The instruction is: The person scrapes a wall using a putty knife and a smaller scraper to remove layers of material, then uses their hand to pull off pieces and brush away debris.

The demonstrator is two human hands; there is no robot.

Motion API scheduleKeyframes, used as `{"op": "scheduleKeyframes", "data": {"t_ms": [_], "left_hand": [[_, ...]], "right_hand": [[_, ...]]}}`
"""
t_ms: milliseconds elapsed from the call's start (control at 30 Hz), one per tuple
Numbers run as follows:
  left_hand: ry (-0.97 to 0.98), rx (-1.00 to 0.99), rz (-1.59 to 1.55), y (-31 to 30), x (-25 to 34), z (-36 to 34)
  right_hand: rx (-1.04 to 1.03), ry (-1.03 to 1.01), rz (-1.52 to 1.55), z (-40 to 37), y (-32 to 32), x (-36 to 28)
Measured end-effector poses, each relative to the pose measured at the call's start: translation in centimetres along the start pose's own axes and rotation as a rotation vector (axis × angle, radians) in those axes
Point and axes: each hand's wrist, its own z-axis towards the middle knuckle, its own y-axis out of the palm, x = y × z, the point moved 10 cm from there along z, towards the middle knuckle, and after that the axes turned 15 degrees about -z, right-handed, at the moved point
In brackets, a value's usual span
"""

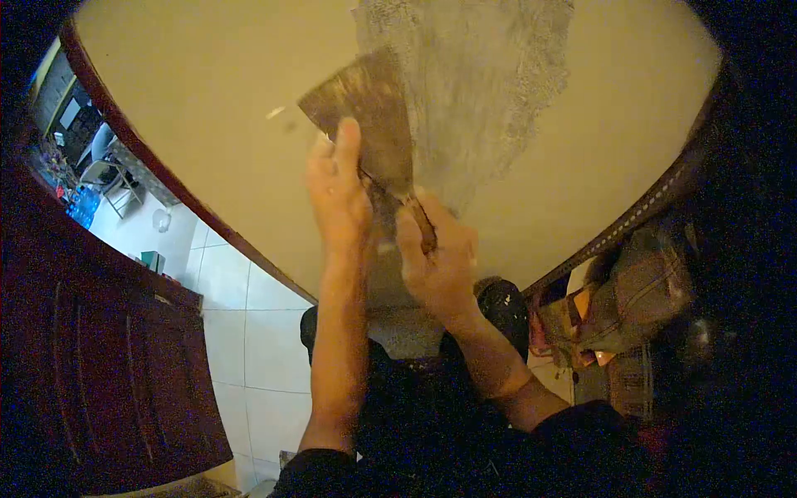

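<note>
A wide putty knife (378,108) with a stained, brownish metal blade is held up in front of the pale yellow panel (232,108). My right hand (440,253) is closed around its dark handle, thumb along the top. At the blade's left edge is my left hand (339,187), one finger or thumb lying over the blade and the other fingers beside its edge. Something dark shows between my two hands, but its kind cannot be made out. Grey, rough filler (490,91) covers the panel's upper middle. A small whitish bit (276,112) appears left of the blade.
The panel has a dark red rim (191,199). Left of it are white floor tiles (266,340), a dark red wooden piece with ridges (124,373), a folding chair (116,183) and blue water bottles (83,206). Bags or cloth items (631,290) lie at the right.
</note>
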Motion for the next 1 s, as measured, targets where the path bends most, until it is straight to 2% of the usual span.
{"op": "scheduleKeyframes", "data": {"t_ms": [67, 200, 267, 300, 433, 533, 600, 733, 800, 833, 900, 933, 1000], "left_hand": [[0.186, -0.083, -0.106, 1.2, 2.9, 0.1], [0.284, -0.083, 0.069, 0.5, 1.4, -2.3], [0.006, -0.087, -0.296, 0.2, -3.1, -1.9], [0.057, -0.038, -0.017, 0.3, -1.2, -2.2], [-0.004, -0.066, -0.14, 0.8, -1.3, -1.8], [0.05, -0.065, -0.155, 0.7, -1.9, -2.2], [0.034, 0.028, 0.031, -0.4, -2.8, -2.1], [0.046, 0.031, 0.063, 0.4, -0.8, -1.1], [0.046, -0.064, -0.261, 1.8, -0.2, -1.1], [0.048, -0.06, -0.259, 1.0, -1.2, -0.9], [0.29, -0.001, 0.211, -1.3, -1.7, -0.8], [0.31, -0.006, 0.21, -0.7, -0.8, -0.8], [0.171, 0.038, 0.095, -0.3, -1.0, -1.2]], "right_hand": [[-0.099, 0.015, 0.142, 1.5, -0.1, -1.8], [-0.002, -0.049, 0.057, -2.0, -0.5, -0.5], [-0.041, 0.094, 0.061, -3.0, -0.2, 1.5], [-0.041, 0.094, 0.061, -2.8, -0.3, 1.4], [-0.122, 0.105, -0.002, -2.0, -0.2, 1.4], [-0.133, 0.117, 0.008, -3.0, -0.3, 2.1], [-0.108, 0.108, 0.002, -2.7, -0.3, 2.1], [-0.108, 0.096, 0.032, -0.8, -1.1, 0.3], [-0.152, 0.112, 0.065, -0.6, -0.7, 0.4], [-0.158, 0.119, 0.079, -1.3, 0.2, 1.3], [-0.152, 0.113, 0.099, -2.2, 0.7, 1.9], [-0.114, 0.091, 0.099, -2.6, 0.3, 1.8], [-0.078, 0.077, 0.1, -2.1, 0.0, 1.4]]}}
